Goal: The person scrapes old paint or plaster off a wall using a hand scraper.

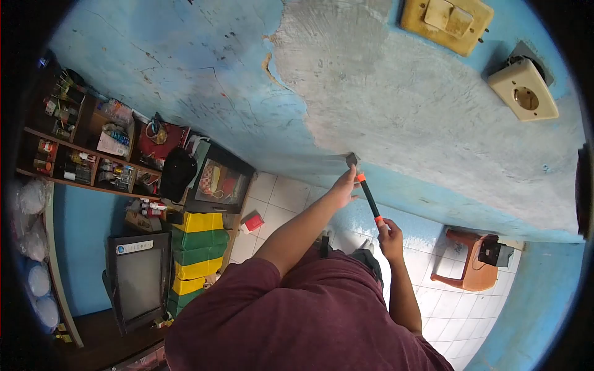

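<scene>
A long-handled scraper (pixel 370 196), black with orange bands, is held at an angle with its dark blade against the wall (pixel 383 105). My right hand (pixel 390 240) is wrapped round the lower end of the handle. Near the head of the tool is my left hand (pixel 343 189), its fingers stretched up to the blade and its thumb apart from the handle. Grey, bare plaster shows above and right of the blade, while flaking blue paint (pixel 204 80) covers the wall to the left.
A yellowed switch plate (pixel 445 25) and a loose socket (pixel 525 93) are high on the right. An orange plastic stool (pixel 476 266) with a black object on it stands on white tiles. Shelves (pixel 86 151), a television (pixel 139 278) and yellow-green boxes (pixel 199 247) are left.
</scene>
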`<state>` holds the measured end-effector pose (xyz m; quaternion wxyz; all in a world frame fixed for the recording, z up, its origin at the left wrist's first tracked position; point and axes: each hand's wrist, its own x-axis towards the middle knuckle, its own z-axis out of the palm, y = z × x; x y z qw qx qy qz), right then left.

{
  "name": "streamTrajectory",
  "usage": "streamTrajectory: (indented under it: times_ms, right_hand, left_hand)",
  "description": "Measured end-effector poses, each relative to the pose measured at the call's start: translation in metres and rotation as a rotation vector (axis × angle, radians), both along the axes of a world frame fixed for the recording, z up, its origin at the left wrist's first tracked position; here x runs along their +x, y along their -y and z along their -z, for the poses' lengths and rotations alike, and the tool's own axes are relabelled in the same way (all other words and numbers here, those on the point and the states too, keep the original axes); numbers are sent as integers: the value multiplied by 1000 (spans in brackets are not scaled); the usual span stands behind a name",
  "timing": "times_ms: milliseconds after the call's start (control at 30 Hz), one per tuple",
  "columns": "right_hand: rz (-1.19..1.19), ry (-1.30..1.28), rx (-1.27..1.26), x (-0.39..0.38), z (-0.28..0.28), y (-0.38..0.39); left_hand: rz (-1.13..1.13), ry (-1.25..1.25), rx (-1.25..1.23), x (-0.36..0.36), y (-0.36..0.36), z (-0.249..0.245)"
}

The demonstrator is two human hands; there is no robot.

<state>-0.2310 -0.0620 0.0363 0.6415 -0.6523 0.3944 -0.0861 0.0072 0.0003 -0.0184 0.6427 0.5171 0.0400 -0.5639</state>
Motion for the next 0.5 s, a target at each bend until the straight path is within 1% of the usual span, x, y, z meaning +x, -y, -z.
streamTrajectory:
  times_ms: [100, 167, 200, 233, 400, 467, 500]
  right_hand:
    - [5, -49, -5, -10, -8, 1]
    - [7, -44, 38, -3, -10, -4]
    - [-28, -55, -45, 6, -9, -8]
    - [-22, -58, -41, 8, -4, -10]
    - [31, -29, 52, -1, -7, -13]
    - [46, -19, 73, -2, -7, -10]
    - [44, -11, 68, 3, -2, -10]
  left_hand:
    - [48, -10, 23, -11, 11, -1]
    - [18, -45, 19, -4, 6, -3]
    - [-30, -37, 19, 2, -1, -3]
    - [-75, -32, 22, 5, -5, -3]
    - [-10, -17, 13, 1, -1, 3]
    - [104, -18, 15, 1, 5, 2]
    - [102, -10, 10, 3, 2, 1]
